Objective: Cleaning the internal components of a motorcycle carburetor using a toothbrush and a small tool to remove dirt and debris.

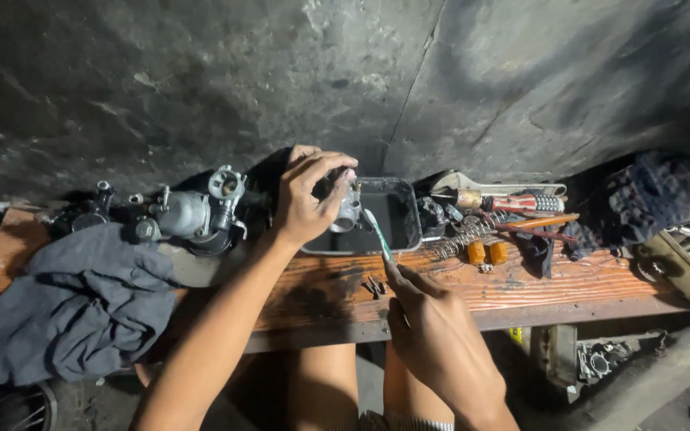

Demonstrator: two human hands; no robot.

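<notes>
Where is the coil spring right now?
In the head view, the coil spring lies on the wooden bench, right of the metal tray, beside two small orange pieces.

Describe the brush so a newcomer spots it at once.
Start at the wooden bench and find the dark metal tray at its middle. The toothbrush slants over the tray's front edge, pinched in the right hand. Its thin green handle and pale head are unlike the metal parts around it.

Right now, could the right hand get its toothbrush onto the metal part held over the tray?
Probably yes: the right hand holds the toothbrush tip beside the metal part; nothing lies between them.
</notes>
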